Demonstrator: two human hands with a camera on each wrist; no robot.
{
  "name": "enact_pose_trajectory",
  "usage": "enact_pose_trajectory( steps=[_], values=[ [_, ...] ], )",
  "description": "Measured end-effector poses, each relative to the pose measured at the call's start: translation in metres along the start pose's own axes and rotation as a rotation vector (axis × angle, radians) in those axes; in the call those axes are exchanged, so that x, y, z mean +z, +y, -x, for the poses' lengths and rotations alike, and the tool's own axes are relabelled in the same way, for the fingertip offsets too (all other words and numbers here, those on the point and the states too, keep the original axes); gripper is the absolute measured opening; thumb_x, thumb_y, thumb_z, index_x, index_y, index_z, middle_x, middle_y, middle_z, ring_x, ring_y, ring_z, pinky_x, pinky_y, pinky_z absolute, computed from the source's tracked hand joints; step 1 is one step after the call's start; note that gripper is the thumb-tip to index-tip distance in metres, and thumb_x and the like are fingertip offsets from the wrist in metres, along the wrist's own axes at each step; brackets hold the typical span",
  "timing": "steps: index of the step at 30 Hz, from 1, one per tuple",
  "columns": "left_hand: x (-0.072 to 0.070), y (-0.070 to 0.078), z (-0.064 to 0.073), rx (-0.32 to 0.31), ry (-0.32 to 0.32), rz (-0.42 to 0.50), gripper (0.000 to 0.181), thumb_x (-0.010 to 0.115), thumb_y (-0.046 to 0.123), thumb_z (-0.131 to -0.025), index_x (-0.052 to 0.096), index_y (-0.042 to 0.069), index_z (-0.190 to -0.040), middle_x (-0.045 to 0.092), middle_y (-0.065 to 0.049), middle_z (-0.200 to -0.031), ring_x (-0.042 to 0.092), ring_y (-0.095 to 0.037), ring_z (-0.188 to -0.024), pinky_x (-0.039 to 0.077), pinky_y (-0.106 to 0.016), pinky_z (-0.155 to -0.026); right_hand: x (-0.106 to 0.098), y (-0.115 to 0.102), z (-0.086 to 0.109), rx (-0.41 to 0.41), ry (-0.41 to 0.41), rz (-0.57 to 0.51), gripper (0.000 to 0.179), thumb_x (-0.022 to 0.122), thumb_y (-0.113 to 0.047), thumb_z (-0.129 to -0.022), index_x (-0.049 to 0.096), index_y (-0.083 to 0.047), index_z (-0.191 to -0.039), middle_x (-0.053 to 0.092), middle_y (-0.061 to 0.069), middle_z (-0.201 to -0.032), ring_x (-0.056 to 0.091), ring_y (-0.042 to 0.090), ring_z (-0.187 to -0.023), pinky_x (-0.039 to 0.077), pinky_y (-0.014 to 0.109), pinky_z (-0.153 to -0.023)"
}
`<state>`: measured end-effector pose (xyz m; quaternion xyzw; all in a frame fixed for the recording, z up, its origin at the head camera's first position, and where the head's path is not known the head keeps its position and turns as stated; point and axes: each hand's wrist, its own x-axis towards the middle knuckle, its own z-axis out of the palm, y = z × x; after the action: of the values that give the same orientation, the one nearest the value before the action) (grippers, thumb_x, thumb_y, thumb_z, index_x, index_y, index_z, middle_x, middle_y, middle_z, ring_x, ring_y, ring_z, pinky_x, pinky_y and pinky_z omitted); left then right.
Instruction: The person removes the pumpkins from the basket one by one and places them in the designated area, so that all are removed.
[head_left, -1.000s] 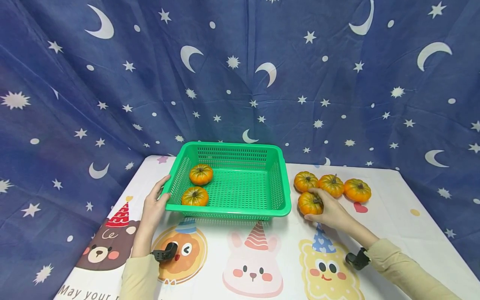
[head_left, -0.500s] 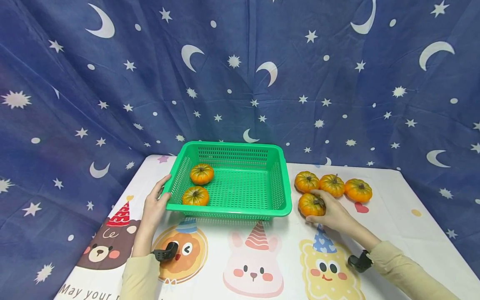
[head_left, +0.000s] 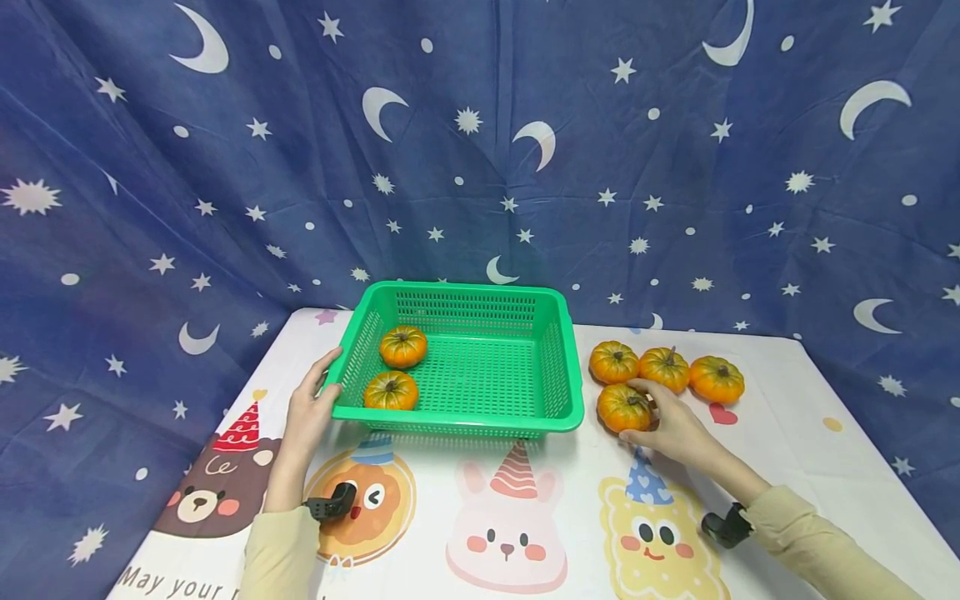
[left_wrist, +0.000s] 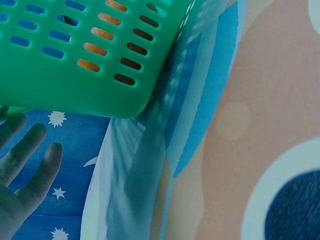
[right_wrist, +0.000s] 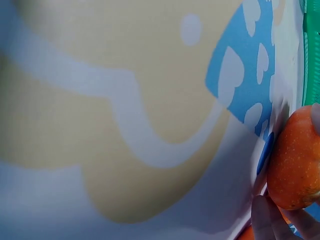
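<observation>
Two small orange pumpkins, the back one (head_left: pixel 402 347) and the front one (head_left: pixel 391 391), sit along the left side of a green plastic basket (head_left: pixel 457 423). My left hand (head_left: pixel 306 410) touches the basket's left rim near the front corner. In the left wrist view its fingers (left_wrist: pixel 49 162) extend beside the basket wall. At the right, my right hand (head_left: pixel 678 425) holds another pumpkin (head_left: pixel 622 408) from its right side, fingertips behind and thumb in front. The right wrist view shows this pumpkin (right_wrist: pixel 295 160) with fingers (right_wrist: pixel 265 220) against it.
Behind the held pumpkin stand a left pumpkin (head_left: pixel 613 362), a middle pumpkin (head_left: pixel 663 372) and a right pumpkin (head_left: pixel 717 380) in a row. The white tablecloth (head_left: pixel 555 500) carries cartoon prints. A dark blue star-and-moon curtain (head_left: pixel 465 217) hangs behind the table.
My right hand has shifted slightly right around its pumpkin, whose stem now shows more fully. The left hand and basket have stayed in place.
</observation>
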<state>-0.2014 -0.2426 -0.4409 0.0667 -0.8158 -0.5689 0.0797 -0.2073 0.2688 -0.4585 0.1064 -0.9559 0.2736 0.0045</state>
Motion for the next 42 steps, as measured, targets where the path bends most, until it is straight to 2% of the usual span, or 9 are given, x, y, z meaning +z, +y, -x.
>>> enact_pose_trajectory(
  steps=[20, 29, 35, 42],
  values=[
    [0.001, 0.000, 0.000, 0.030, -0.003, -0.001, 0.056, 0.043, 0.009, -0.094, 0.040, 0.025, -0.148, 0.045, -0.015, -0.148, 0.050, -0.027, -0.120, 0.041, -0.010, -0.077, 0.000, -0.001, -0.004, 0.037, -0.002, 0.001, 0.084, 0.083, -0.034, -0.072, 0.040, -0.005, -0.138, 0.049, 0.024, -0.133, 0.054, 0.040, -0.109, 0.046, 0.057, -0.092],
    [-0.001, -0.002, -0.001, 0.020, -0.001, -0.008, 0.056, 0.043, 0.010, -0.094, 0.039, 0.026, -0.148, 0.045, -0.015, -0.148, 0.050, -0.027, -0.121, 0.040, -0.010, -0.077, -0.004, -0.003, -0.004, 0.036, -0.006, -0.010, 0.083, 0.082, -0.038, -0.072, 0.041, -0.007, -0.138, 0.051, 0.022, -0.131, 0.055, 0.035, -0.106, 0.051, 0.047, -0.084],
    [-0.002, -0.002, -0.001, -0.002, -0.015, 0.008, 0.056, 0.044, 0.011, -0.095, 0.038, 0.029, -0.148, 0.043, -0.013, -0.150, 0.048, -0.028, -0.127, 0.039, -0.011, -0.079, -0.012, -0.004, -0.004, 0.003, 0.006, -0.011, 0.078, 0.077, -0.043, -0.077, 0.044, -0.005, -0.137, 0.052, 0.024, -0.134, 0.057, 0.039, -0.108, 0.050, 0.052, -0.087],
    [-0.002, -0.003, -0.001, 0.002, -0.016, 0.002, 0.057, 0.043, 0.012, -0.094, 0.038, 0.029, -0.148, 0.044, -0.012, -0.149, 0.050, -0.026, -0.121, 0.041, -0.014, -0.078, -0.026, -0.012, -0.006, -0.002, 0.004, -0.019, 0.070, 0.068, -0.044, -0.085, 0.044, -0.004, -0.137, 0.051, 0.024, -0.135, 0.054, 0.044, -0.117, 0.047, 0.056, -0.093]
  ],
)
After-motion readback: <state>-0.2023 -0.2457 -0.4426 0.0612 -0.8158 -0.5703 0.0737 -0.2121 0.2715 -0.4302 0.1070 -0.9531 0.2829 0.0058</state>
